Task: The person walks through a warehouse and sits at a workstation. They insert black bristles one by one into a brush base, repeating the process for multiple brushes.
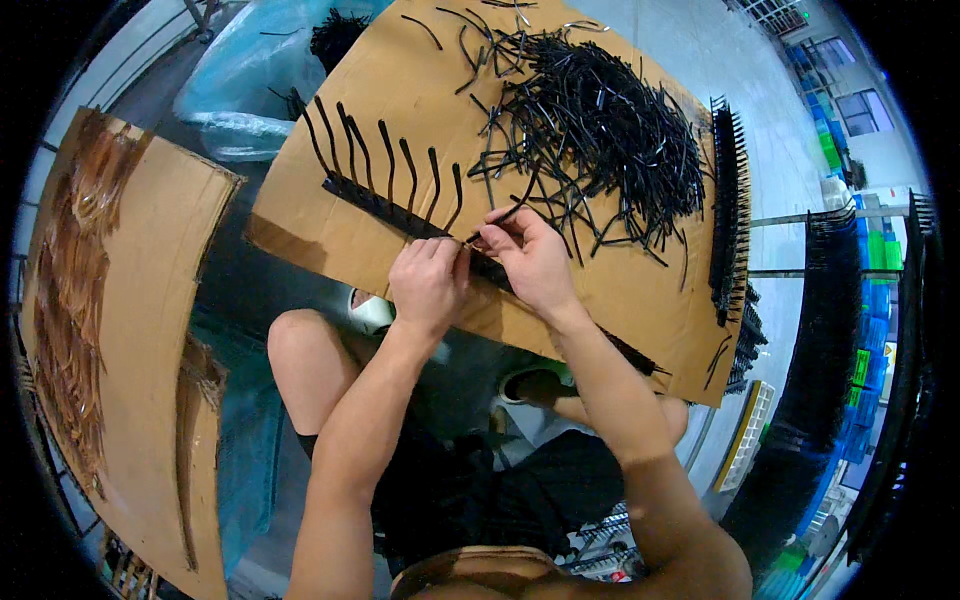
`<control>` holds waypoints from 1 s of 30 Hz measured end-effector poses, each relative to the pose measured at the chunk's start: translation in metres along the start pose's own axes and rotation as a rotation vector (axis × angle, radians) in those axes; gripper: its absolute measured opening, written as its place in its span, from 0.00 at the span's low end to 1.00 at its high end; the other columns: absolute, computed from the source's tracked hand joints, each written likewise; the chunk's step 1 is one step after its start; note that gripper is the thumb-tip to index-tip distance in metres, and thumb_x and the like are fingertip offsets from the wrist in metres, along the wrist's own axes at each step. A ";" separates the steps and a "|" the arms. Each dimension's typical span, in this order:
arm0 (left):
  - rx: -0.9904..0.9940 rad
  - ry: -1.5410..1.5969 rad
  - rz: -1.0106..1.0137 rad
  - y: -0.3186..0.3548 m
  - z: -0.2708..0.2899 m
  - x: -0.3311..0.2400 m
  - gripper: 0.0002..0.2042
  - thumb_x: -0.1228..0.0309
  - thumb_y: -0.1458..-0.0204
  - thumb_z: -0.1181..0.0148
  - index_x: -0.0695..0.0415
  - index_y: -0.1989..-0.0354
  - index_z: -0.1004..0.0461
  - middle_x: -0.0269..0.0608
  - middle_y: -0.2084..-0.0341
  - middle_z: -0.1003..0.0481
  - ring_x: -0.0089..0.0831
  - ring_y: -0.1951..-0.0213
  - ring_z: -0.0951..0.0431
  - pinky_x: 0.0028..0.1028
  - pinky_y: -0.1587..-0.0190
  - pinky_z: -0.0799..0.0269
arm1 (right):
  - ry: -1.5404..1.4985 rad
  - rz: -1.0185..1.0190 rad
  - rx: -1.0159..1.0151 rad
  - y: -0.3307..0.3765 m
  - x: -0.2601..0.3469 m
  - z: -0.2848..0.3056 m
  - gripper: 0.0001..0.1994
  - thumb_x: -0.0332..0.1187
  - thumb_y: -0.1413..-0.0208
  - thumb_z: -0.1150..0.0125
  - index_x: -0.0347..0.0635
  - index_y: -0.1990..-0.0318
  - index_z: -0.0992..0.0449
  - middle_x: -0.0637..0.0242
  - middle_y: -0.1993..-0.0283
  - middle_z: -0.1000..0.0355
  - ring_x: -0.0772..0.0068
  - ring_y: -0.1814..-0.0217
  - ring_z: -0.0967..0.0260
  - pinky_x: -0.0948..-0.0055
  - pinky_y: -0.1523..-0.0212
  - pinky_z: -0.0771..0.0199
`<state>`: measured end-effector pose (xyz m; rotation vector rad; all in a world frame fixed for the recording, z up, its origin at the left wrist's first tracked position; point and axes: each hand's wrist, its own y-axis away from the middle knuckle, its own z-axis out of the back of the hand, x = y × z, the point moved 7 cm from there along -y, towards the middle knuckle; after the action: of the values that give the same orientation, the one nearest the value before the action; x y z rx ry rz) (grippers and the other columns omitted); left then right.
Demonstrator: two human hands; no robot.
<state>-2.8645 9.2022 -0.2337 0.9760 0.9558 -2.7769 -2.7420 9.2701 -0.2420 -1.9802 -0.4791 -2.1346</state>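
Note:
A long black slotted bar (372, 203) lies slantwise along the near edge of the cardboard. Several thin, curved black strips that look like eyeglass temples (411, 176) stand upright in its left part. My left hand (430, 284) is closed on the bar near its middle, fingertips pressed together. Just right of it, my right hand (538, 262) pinches one loose eyeglass temple (522, 200), its lower end close to the bar and my left fingertips. My fingers hide that end, so contact with the bar cannot be made out.
A big heap of loose temples (610, 130) covers the far right of the cardboard sheet (300, 215). A filled rack (728, 210) stands at its right edge. Brown strips lie on another cardboard (150, 270) at left. Bluish plastic wrapping (235, 90) is behind; larger black racks (820, 330) stand right.

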 end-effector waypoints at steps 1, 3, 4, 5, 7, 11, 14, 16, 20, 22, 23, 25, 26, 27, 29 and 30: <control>-0.001 0.007 0.003 -0.001 0.000 -0.001 0.05 0.72 0.56 0.38 0.57 0.77 0.28 0.41 0.79 0.26 0.40 0.74 0.27 0.36 0.69 0.31 | 0.003 0.007 -0.006 0.001 0.001 0.001 0.08 0.30 0.41 0.42 0.34 0.59 0.27 0.66 0.68 0.25 0.80 0.65 0.29 0.78 0.64 0.27; -0.001 0.018 0.010 -0.001 0.000 -0.001 0.05 0.73 0.57 0.38 0.57 0.76 0.28 0.41 0.78 0.26 0.40 0.73 0.27 0.35 0.69 0.31 | 0.004 0.021 -0.009 0.002 0.003 0.000 0.08 0.30 0.41 0.42 0.34 0.59 0.27 0.66 0.68 0.25 0.80 0.66 0.29 0.78 0.64 0.27; 0.000 0.015 0.012 -0.002 0.001 -0.002 0.05 0.73 0.57 0.38 0.57 0.76 0.28 0.41 0.78 0.26 0.40 0.73 0.27 0.36 0.68 0.31 | 0.005 0.030 -0.008 0.002 0.003 0.000 0.08 0.30 0.41 0.42 0.34 0.59 0.27 0.65 0.68 0.25 0.79 0.66 0.28 0.78 0.64 0.27; 0.001 0.013 0.015 -0.002 0.002 -0.003 0.04 0.74 0.57 0.38 0.57 0.76 0.28 0.41 0.78 0.26 0.40 0.73 0.27 0.36 0.68 0.31 | 0.005 0.039 -0.007 0.001 0.004 0.000 0.08 0.30 0.41 0.42 0.34 0.60 0.27 0.65 0.68 0.25 0.79 0.66 0.28 0.78 0.64 0.27; 0.006 0.010 0.016 -0.003 0.001 -0.003 0.04 0.74 0.57 0.38 0.58 0.76 0.28 0.41 0.78 0.26 0.40 0.73 0.27 0.36 0.68 0.31 | 0.040 0.058 -0.016 0.002 0.002 0.003 0.08 0.30 0.41 0.42 0.33 0.60 0.26 0.64 0.69 0.24 0.79 0.67 0.28 0.77 0.65 0.28; 0.008 0.018 0.009 -0.002 0.000 -0.002 0.04 0.74 0.57 0.39 0.58 0.76 0.28 0.41 0.78 0.26 0.40 0.73 0.27 0.36 0.68 0.31 | 0.060 0.108 -0.040 0.003 0.004 0.002 0.08 0.30 0.42 0.42 0.33 0.61 0.26 0.62 0.70 0.24 0.78 0.67 0.28 0.77 0.66 0.28; 0.005 0.030 0.012 -0.002 -0.001 -0.001 0.04 0.74 0.57 0.38 0.58 0.76 0.28 0.41 0.78 0.27 0.41 0.73 0.27 0.36 0.69 0.32 | 0.100 0.143 -0.044 0.004 0.007 0.002 0.07 0.29 0.42 0.42 0.33 0.61 0.26 0.62 0.70 0.24 0.77 0.67 0.27 0.77 0.66 0.27; 0.000 0.030 0.012 -0.002 0.000 -0.002 0.04 0.74 0.56 0.38 0.58 0.76 0.29 0.41 0.78 0.27 0.41 0.73 0.27 0.36 0.69 0.32 | 0.097 0.130 -0.035 0.004 0.007 0.003 0.07 0.29 0.42 0.42 0.34 0.61 0.26 0.62 0.70 0.24 0.77 0.68 0.27 0.76 0.66 0.27; 0.004 0.015 0.007 -0.002 0.001 -0.004 0.04 0.74 0.56 0.38 0.58 0.75 0.29 0.41 0.78 0.27 0.40 0.73 0.28 0.36 0.69 0.32 | 0.084 0.135 -0.042 0.004 0.005 0.002 0.06 0.30 0.42 0.42 0.36 0.62 0.25 0.61 0.70 0.24 0.74 0.68 0.26 0.75 0.67 0.28; 0.015 0.010 0.011 -0.002 0.001 -0.003 0.04 0.74 0.56 0.38 0.58 0.75 0.28 0.41 0.78 0.27 0.40 0.73 0.27 0.36 0.68 0.32 | 0.252 0.139 -0.056 0.008 0.017 0.001 0.06 0.30 0.42 0.42 0.37 0.62 0.25 0.60 0.70 0.24 0.72 0.69 0.26 0.74 0.68 0.28; 0.021 0.009 0.014 -0.002 0.002 -0.003 0.04 0.74 0.56 0.39 0.58 0.75 0.28 0.41 0.77 0.27 0.41 0.73 0.27 0.36 0.68 0.32 | 0.335 0.140 -0.062 0.010 0.022 0.000 0.06 0.30 0.42 0.42 0.37 0.62 0.25 0.60 0.70 0.24 0.70 0.69 0.26 0.74 0.68 0.28; 0.024 0.012 0.013 -0.002 0.002 -0.003 0.04 0.75 0.56 0.39 0.58 0.74 0.28 0.42 0.77 0.26 0.41 0.72 0.27 0.36 0.68 0.32 | 0.313 0.191 -0.043 0.009 0.019 -0.002 0.07 0.31 0.43 0.42 0.38 0.61 0.25 0.58 0.69 0.24 0.65 0.69 0.25 0.72 0.69 0.28; 0.023 0.017 0.009 -0.001 0.001 -0.003 0.04 0.75 0.56 0.39 0.58 0.74 0.28 0.42 0.76 0.26 0.41 0.72 0.27 0.36 0.68 0.32 | 0.304 0.217 -0.035 0.009 0.020 -0.002 0.07 0.31 0.43 0.42 0.39 0.61 0.25 0.57 0.69 0.25 0.62 0.69 0.25 0.70 0.69 0.28; 0.021 0.022 0.005 0.000 0.000 -0.004 0.04 0.75 0.56 0.39 0.58 0.74 0.28 0.42 0.76 0.26 0.41 0.71 0.27 0.36 0.68 0.32 | 0.365 0.260 -0.018 0.011 0.023 -0.002 0.07 0.32 0.43 0.42 0.39 0.60 0.25 0.56 0.68 0.25 0.60 0.69 0.25 0.69 0.69 0.28; 0.037 0.018 0.007 0.001 -0.003 -0.002 0.04 0.75 0.56 0.39 0.59 0.72 0.28 0.43 0.75 0.25 0.42 0.70 0.26 0.36 0.67 0.31 | 0.477 0.349 0.023 0.015 0.040 -0.009 0.08 0.33 0.44 0.42 0.39 0.60 0.25 0.55 0.67 0.25 0.55 0.68 0.25 0.67 0.69 0.28; 0.045 0.016 0.007 0.002 -0.004 -0.001 0.04 0.75 0.56 0.39 0.59 0.72 0.28 0.43 0.74 0.25 0.42 0.70 0.26 0.37 0.66 0.31 | 0.569 0.362 0.039 0.014 0.037 -0.012 0.09 0.34 0.44 0.42 0.39 0.60 0.25 0.55 0.66 0.25 0.54 0.67 0.26 0.66 0.69 0.27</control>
<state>-2.8611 9.2031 -0.2371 1.0076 0.8930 -2.8005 -2.7514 9.2554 -0.2041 -1.2256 -0.0563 -2.2734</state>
